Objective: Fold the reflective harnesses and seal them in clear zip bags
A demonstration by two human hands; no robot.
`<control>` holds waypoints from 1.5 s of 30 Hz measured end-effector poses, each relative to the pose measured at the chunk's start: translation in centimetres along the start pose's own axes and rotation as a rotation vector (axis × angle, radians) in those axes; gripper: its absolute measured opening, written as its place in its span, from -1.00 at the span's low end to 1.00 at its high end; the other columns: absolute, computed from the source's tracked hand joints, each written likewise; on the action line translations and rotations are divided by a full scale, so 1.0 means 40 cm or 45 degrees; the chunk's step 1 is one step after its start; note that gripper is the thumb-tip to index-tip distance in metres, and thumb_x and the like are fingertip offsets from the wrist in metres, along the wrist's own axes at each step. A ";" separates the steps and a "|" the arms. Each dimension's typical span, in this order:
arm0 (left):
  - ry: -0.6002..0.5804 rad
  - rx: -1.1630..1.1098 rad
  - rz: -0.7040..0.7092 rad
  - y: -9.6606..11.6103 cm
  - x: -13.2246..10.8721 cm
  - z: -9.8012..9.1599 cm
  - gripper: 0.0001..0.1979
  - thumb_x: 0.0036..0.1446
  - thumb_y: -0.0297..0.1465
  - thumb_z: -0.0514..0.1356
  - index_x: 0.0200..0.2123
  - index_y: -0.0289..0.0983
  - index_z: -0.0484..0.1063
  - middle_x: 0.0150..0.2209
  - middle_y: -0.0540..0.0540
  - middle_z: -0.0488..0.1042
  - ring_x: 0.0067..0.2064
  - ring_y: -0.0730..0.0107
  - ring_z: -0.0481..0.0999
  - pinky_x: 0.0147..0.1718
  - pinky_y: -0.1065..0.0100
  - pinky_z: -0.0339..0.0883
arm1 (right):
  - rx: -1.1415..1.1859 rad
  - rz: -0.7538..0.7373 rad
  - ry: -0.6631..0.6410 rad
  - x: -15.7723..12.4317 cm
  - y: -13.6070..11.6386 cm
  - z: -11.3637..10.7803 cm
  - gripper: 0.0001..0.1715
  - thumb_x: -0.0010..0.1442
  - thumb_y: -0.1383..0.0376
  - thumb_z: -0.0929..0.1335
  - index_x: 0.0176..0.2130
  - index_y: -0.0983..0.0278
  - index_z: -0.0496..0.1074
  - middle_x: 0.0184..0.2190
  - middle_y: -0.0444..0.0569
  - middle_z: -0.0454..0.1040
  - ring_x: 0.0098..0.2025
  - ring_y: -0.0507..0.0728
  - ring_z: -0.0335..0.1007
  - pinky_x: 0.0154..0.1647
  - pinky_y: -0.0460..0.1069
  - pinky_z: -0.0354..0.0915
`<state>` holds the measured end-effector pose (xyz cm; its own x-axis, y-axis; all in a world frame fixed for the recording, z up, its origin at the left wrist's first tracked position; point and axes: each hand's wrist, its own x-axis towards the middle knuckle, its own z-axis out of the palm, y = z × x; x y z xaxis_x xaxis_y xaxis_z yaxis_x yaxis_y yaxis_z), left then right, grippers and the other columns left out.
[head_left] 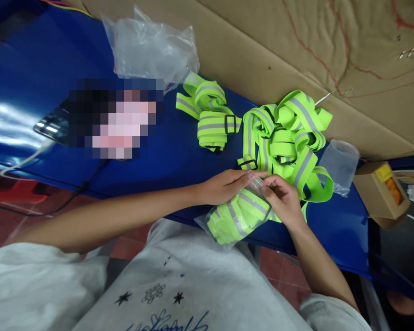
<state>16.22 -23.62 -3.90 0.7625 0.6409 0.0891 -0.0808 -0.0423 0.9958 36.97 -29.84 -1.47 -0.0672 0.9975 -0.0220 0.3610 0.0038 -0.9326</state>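
A clear plastic bag with a folded neon-yellow reflective strap inside is held at the table's front edge. Its top edge is pinched by my right hand, thumb against the curled fingers. My left hand lies along the same edge with its fingers close together, also gripping the bag. Just beyond my hands lies a tangled heap of similar straps with grey stripes and black buckles. Left of that heap sits a separate bundle of strap, partly rolled, with a black buckle.
Several empty clear bags lie at the back of the blue table. Another clear bag is right of the heap, beside a cardboard box. A phone-like device with a cable rests at left, partly pixelated. Brown covering borders the back.
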 end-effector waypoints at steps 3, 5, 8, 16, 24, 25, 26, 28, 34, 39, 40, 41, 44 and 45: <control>0.020 0.044 -0.007 0.004 -0.002 0.001 -0.52 0.52 -0.24 -0.06 0.30 -0.28 0.43 0.20 -0.15 0.57 0.12 0.33 0.59 0.10 0.34 0.40 | -0.055 -0.048 -0.003 -0.009 0.007 -0.004 -0.83 0.30 0.29 0.40 -0.35 0.24 0.39 -0.53 -0.22 0.25 -0.52 -0.05 0.10 -0.51 -0.10 0.03; 0.103 0.071 0.001 0.007 -0.003 0.000 -0.56 0.49 -0.23 0.02 0.21 -0.30 0.50 0.01 -0.13 0.66 -0.08 0.39 0.62 -0.10 0.40 0.41 | -0.087 -0.071 -0.003 -0.013 0.013 -0.008 -0.82 0.33 0.29 0.39 -0.34 0.24 0.39 -0.53 -0.22 0.25 -0.53 -0.05 0.09 -0.51 -0.09 0.03; 0.297 0.092 0.002 0.011 -0.003 -0.003 -0.68 0.39 -0.22 0.18 -0.07 -0.33 0.61 -0.23 -0.07 0.65 -0.29 0.47 0.53 -0.30 0.46 0.31 | -0.104 -0.082 -0.008 -0.014 0.019 -0.011 -0.87 0.35 0.28 0.39 -0.28 0.23 0.42 -0.50 -0.21 0.29 -0.51 -0.04 0.15 -0.50 -0.09 0.07; 0.329 0.183 0.039 0.008 -0.007 -0.003 -0.74 0.38 -0.27 0.20 -0.22 -0.33 0.59 -0.31 -0.04 0.62 -0.33 0.49 0.50 -0.34 0.46 0.27 | -0.174 -0.112 -0.017 -0.014 0.017 -0.004 -0.88 0.33 0.29 0.43 -0.28 0.22 0.45 -0.46 -0.19 0.36 -0.42 -0.02 0.27 -0.39 -0.09 0.23; 0.318 0.167 0.043 0.009 -0.006 -0.005 -0.81 0.30 -0.30 0.30 -0.14 -0.30 0.61 -0.21 -0.06 0.65 -0.25 0.47 0.56 -0.28 0.46 0.33 | -0.169 -0.120 -0.047 -0.014 0.024 -0.019 -0.89 0.34 0.24 0.45 -0.24 0.21 0.48 -0.44 -0.16 0.40 -0.41 0.01 0.31 -0.38 -0.08 0.26; 0.315 0.166 0.039 0.010 -0.006 -0.005 -0.81 0.28 -0.30 0.32 -0.15 -0.30 0.61 -0.23 -0.06 0.64 -0.26 0.48 0.56 -0.29 0.46 0.32 | -0.196 -0.124 -0.054 -0.014 0.022 -0.019 -0.88 0.33 0.22 0.45 -0.23 0.21 0.48 -0.43 -0.15 0.41 -0.40 0.01 0.32 -0.36 -0.07 0.27; 0.308 0.171 0.041 0.011 -0.006 -0.005 -0.81 0.27 -0.29 0.32 -0.17 -0.30 0.61 -0.24 -0.06 0.64 -0.27 0.48 0.55 -0.29 0.46 0.32 | -0.232 -0.132 -0.056 -0.014 0.019 -0.019 -0.87 0.33 0.21 0.46 -0.22 0.21 0.49 -0.42 -0.15 0.42 -0.39 0.02 0.33 -0.35 -0.07 0.29; 0.281 0.209 0.064 0.013 -0.007 -0.005 -0.81 0.30 -0.29 0.29 -0.19 -0.31 0.60 -0.28 -0.05 0.63 -0.29 0.49 0.54 -0.29 0.46 0.31 | -0.312 -0.158 -0.043 -0.017 0.013 -0.015 -0.85 0.32 0.18 0.46 -0.21 0.21 0.50 -0.41 -0.13 0.44 -0.38 0.03 0.34 -0.32 -0.06 0.31; 0.201 0.294 0.093 0.014 -0.010 -0.005 -0.76 0.33 -0.26 0.25 -0.20 -0.33 0.61 -0.26 -0.10 0.64 -0.28 0.45 0.55 -0.27 0.45 0.32 | -0.318 -0.184 -0.077 -0.031 0.022 0.003 -0.82 0.38 0.15 0.40 -0.18 0.21 0.50 -0.51 -0.19 0.27 -0.49 0.00 0.18 -0.48 -0.08 0.16; 0.049 0.178 -0.036 0.025 -0.005 -0.039 -0.63 0.36 -0.16 0.22 -0.06 -0.34 0.66 -0.18 -0.15 0.70 -0.20 0.36 0.63 -0.20 0.43 0.41 | -0.231 -0.223 -0.005 -0.029 0.038 0.004 -0.81 0.39 0.15 0.40 -0.19 0.22 0.47 -0.61 -0.29 0.06 -0.59 -0.04 0.00 -0.57 -0.09 -0.02; 0.012 0.156 -0.047 0.029 -0.005 -0.046 -0.60 0.37 -0.14 0.22 -0.04 -0.34 0.66 -0.14 -0.17 0.70 -0.15 0.33 0.65 -0.14 0.41 0.43 | -0.242 -0.247 0.012 -0.029 0.038 0.002 -0.80 0.39 0.15 0.40 -0.21 0.22 0.47 -0.62 -0.29 0.07 -0.59 -0.04 0.02 -0.55 -0.09 0.00; -0.014 0.131 -0.060 0.033 -0.006 -0.051 -0.58 0.36 -0.12 0.23 -0.03 -0.34 0.66 -0.11 -0.19 0.70 -0.11 0.30 0.66 -0.09 0.40 0.45 | -0.261 -0.271 0.026 -0.029 0.038 -0.002 -0.79 0.40 0.15 0.39 -0.23 0.23 0.47 -0.62 -0.28 0.10 -0.58 -0.04 0.04 -0.54 -0.09 0.03; -0.010 0.066 -0.110 0.037 -0.013 -0.051 -0.51 0.30 -0.03 0.27 -0.04 -0.36 0.68 -0.09 -0.21 0.70 -0.07 0.23 0.67 -0.02 0.35 0.48 | -0.324 -0.337 0.061 -0.031 0.036 -0.009 -0.69 0.43 0.15 0.35 -0.32 0.25 0.46 -0.61 -0.24 0.21 -0.59 -0.05 0.07 -0.55 -0.10 0.05; 0.003 0.067 -0.122 0.036 -0.016 -0.048 -0.48 0.29 0.00 0.28 -0.03 -0.36 0.67 -0.08 -0.22 0.70 -0.06 0.21 0.67 -0.02 0.33 0.49 | -0.339 -0.364 0.080 -0.032 0.036 -0.010 -0.67 0.44 0.14 0.34 -0.35 0.25 0.45 -0.62 -0.23 0.22 -0.60 -0.05 0.07 -0.56 -0.09 0.04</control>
<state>14.40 -22.61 -2.57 0.7634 0.6459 -0.0065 0.0261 -0.0207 0.9994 37.95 -31.08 -2.63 -0.1462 0.9558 0.2550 0.5648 0.2923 -0.7718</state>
